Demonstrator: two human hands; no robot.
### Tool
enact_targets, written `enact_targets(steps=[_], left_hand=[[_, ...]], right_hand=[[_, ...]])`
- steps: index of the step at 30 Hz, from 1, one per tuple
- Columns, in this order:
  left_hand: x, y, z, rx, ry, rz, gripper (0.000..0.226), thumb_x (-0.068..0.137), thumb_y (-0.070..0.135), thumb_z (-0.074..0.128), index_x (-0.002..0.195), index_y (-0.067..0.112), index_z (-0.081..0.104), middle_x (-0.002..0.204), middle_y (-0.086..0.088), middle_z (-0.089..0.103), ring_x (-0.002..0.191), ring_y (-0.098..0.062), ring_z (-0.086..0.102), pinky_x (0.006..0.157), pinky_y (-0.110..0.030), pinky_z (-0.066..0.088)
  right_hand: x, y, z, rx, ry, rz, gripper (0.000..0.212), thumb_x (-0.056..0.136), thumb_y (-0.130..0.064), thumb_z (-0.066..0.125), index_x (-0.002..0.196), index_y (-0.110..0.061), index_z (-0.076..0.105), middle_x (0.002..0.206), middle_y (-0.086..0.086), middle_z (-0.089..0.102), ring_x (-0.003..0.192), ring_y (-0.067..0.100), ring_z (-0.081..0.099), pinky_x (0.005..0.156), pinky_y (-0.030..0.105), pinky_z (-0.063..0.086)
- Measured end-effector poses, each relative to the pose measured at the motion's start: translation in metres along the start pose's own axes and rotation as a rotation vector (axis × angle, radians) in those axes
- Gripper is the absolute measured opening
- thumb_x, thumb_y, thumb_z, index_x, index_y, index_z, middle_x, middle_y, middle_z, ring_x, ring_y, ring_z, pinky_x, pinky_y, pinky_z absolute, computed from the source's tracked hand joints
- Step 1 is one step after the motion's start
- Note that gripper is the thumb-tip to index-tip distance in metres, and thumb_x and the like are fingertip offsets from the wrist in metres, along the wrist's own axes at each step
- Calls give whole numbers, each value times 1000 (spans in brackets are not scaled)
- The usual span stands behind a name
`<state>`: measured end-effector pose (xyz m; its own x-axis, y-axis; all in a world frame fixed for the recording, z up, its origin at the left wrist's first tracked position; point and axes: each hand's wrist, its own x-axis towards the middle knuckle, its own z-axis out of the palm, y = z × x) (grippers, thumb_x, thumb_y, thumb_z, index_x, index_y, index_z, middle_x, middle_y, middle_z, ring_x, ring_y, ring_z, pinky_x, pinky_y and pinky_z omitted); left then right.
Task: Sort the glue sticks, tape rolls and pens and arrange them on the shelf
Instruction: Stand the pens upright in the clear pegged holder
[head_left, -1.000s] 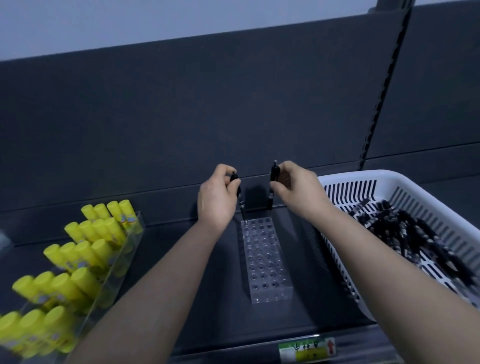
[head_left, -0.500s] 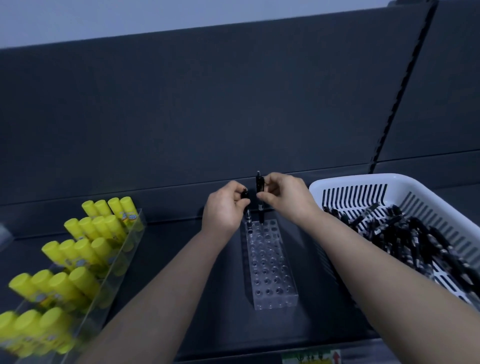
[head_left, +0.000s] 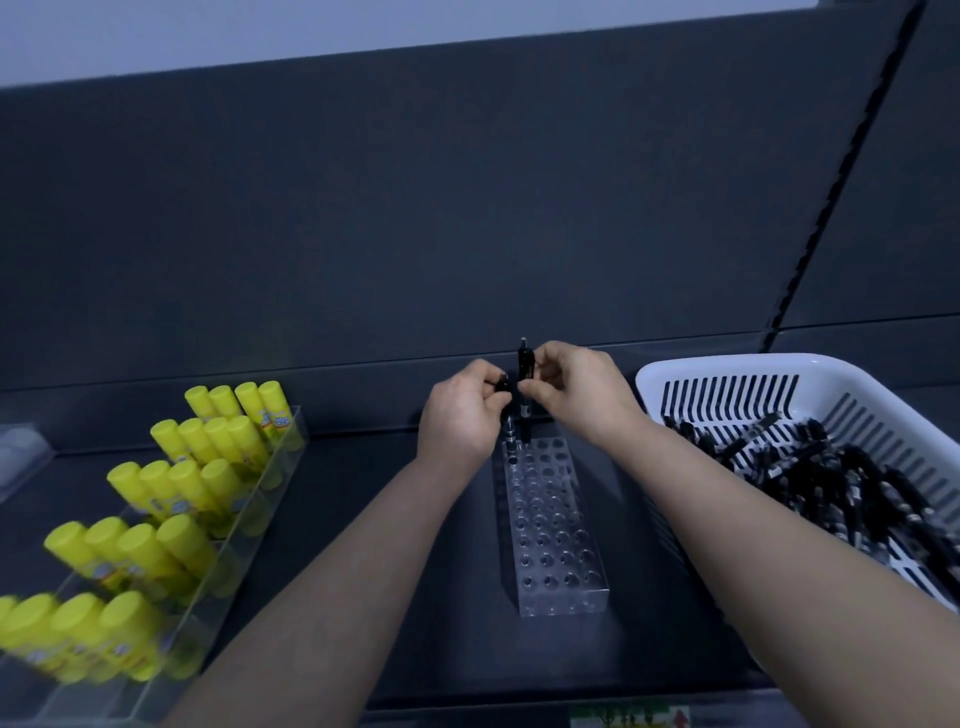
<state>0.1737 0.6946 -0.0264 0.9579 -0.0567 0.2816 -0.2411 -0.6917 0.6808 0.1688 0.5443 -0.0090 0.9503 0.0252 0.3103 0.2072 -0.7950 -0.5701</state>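
At frame centre, the left hand (head_left: 460, 415) and right hand (head_left: 574, 387) each pinched a black pen (head_left: 525, 364) upright over the back row of the clear holder (head_left: 553, 525). Risk: a tilted tip could miss its hole and the pen topple.

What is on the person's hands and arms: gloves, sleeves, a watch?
Nothing worn shows. The left hand and right hand are gloveless; the left forearm and right forearm are bare to the frame's edge, with no sleeve, watch or band. No ring visible.
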Motion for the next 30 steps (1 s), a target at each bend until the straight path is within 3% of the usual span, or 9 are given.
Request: enact_targets(steps=[9,15,25,30], left_hand=[[-1,4,-2,33,-18,-8,16,92,19,61,107,18,64,91,6,68,87,-14,64,80,-31,52],[-2,5,-2,31,-28,-27,12,93,19,59,104,20,63,89,6,68,84,-13,64,79,-33,54],[-4,10,-2,70,-29,-34,17,93,20,59,110,19,62,96,3,70,91,-17,65,82,-35,53],[-7,10,-4,61,-33,-57,29,92,17,61,121,18,57,110,4,67,100,-15,64,90,-34,52]], right_hand=[[2,1,3,-79,-8,27,14,84,-32,68,93,-22,61,89,-8,69,90,19,64,78,33,50],[-7,12,17,-164,-131,82,18,85,-34,67,97,-22,62,94,-1,70,92,24,64,79,37,51],[-9,8,19,-259,-133,70,19,89,-37,60,98,-21,59,94,3,68,93,27,62,67,30,40],[-10,14,16,-251,-143,104,32,85,-45,64,112,-28,61,105,-4,69,103,23,62,79,32,48]])
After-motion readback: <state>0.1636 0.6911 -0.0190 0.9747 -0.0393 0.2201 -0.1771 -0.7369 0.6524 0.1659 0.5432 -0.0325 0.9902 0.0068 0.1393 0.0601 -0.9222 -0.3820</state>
